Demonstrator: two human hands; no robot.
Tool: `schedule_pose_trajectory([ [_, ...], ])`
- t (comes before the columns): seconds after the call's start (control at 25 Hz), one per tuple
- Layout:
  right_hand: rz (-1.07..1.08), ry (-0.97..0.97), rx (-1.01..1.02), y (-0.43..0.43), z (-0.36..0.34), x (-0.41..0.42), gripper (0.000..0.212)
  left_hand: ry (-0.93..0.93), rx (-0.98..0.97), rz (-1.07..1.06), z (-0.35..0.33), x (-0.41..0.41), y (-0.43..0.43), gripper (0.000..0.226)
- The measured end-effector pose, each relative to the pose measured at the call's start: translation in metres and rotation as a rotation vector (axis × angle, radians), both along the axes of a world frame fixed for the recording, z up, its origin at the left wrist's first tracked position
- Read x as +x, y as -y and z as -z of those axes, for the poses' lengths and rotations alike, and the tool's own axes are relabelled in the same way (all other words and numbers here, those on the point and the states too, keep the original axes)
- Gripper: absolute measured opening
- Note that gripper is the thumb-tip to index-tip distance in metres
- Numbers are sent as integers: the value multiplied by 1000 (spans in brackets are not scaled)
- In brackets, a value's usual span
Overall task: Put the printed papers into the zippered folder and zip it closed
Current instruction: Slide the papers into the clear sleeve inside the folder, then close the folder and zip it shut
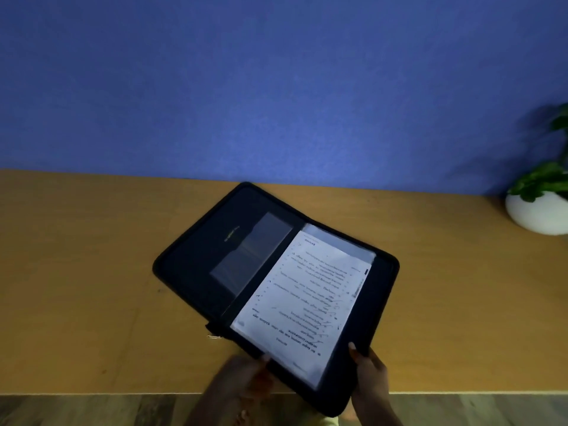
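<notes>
The printed papers already lie on the right half of the zippered folder, which is spread open on the bench; folding it shut and zipping look to be what remains. The right hand grips the folder's near right edge with its fingers, while the left hand touches the near edge, though I cannot tell in the dimness whether it grips. A potted plant stands well apart and obstructs nothing.

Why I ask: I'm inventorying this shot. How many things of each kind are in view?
zippered folder: 1
stack of printed papers: 1, sheets uncountable
potted plant: 1
desk: 1
hands: 2, left hand and right hand
Total: 6
</notes>
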State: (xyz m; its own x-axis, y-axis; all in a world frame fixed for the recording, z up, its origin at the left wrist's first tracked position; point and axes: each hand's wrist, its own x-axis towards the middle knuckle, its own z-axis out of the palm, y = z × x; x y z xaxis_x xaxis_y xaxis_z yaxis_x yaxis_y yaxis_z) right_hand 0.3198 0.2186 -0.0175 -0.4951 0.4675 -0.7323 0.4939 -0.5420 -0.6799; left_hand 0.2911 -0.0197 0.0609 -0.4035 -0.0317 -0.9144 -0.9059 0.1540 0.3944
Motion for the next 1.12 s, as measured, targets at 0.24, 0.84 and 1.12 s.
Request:
schedule_pose_trajectory([
  [0.24, -202, -3, -45, -58, 0, -43, 24, -251, -285, -551, 43, -43, 93, 22],
  [0.84, -660, 257, 943, -74, -1, -134, 43, -645, -54, -999, 35, -20, 88, 14],
  [1.12, -615, 246, 986, -66, -7, -116, 41, -1022, -98, -694, 12, -13, 55, 17],
])
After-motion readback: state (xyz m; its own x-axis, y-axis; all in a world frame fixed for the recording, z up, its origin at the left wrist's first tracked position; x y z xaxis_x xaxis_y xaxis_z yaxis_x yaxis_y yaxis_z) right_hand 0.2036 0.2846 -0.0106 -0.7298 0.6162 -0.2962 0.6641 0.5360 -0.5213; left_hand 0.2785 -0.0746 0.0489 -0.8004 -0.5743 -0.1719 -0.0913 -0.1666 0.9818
